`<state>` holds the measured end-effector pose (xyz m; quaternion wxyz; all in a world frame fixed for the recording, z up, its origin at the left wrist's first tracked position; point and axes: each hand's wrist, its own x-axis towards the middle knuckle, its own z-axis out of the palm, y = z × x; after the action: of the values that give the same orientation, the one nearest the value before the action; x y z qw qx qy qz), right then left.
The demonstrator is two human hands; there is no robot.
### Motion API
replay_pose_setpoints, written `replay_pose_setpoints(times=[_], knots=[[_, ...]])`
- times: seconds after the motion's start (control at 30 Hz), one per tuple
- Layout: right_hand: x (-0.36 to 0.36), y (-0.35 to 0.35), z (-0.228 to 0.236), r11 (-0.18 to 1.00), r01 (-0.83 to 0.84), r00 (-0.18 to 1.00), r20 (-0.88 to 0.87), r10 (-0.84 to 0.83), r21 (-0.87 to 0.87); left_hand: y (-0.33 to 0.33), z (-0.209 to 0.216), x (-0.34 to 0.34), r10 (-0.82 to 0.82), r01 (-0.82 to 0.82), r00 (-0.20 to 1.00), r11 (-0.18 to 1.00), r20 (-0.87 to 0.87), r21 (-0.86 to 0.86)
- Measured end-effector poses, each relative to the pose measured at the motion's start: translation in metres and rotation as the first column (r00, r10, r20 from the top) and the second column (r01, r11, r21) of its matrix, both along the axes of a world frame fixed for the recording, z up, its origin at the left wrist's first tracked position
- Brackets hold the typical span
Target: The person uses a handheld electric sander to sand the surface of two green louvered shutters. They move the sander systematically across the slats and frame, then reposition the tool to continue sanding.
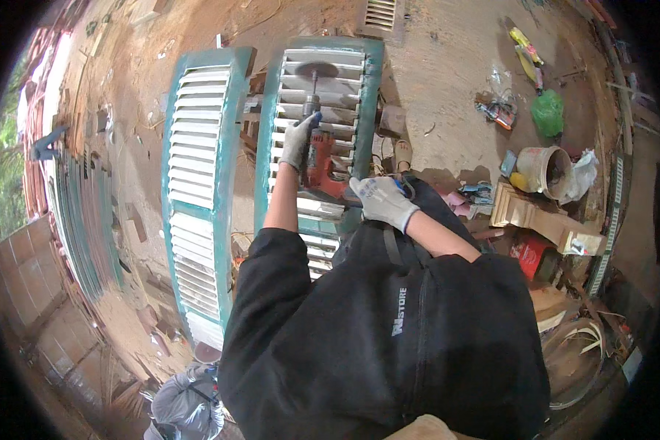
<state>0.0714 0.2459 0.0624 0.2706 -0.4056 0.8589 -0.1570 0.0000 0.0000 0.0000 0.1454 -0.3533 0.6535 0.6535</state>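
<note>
A red power drill [320, 163] with a round dark disc [317, 70] on its chuck lies over a green-framed shutter [375, 66] with white slats. My left hand [298, 144], in a pale glove with blue on it, wraps round the drill's front body just behind the chuck. At the rear of the tool my right hand [386, 204], gloved too, is closed on the handle end; its fingertips are partly hidden. The disc is over the upper slats, and I cannot tell whether it touches them. A second green and white shutter [231, 92] lies to the left.
On the right are a dirty bucket [544, 173], a green plastic bag [548, 114], another power tool [499, 114] and a wooden crate [524, 213]. Long strips [88, 220] lie at far left. Another person in grey [187, 403] is at the lower left.
</note>
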Motion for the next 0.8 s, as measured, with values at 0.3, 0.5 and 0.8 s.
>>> replay_pose_setpoints(times=[0.3,0.5,0.8], knots=[[0.011,0.001,0.018,0.999,0.007,0.999,0.040,-0.005,-0.054,0.005,-0.001,0.015,-0.002,0.019,0.972,0.997,-0.236,0.073],[0.026,-0.077,0.007,0.997,-0.035,0.997,-0.066,0.030,-0.070,-0.074,-0.021,0.012,-0.131,0.151,0.985,0.970,0.111,-0.190],[0.018,-0.031,0.027,0.997,-0.068,0.992,0.104,0.070,-0.022,-0.024,-0.037,0.034,-0.108,0.106,0.994,0.992,0.025,0.071]])
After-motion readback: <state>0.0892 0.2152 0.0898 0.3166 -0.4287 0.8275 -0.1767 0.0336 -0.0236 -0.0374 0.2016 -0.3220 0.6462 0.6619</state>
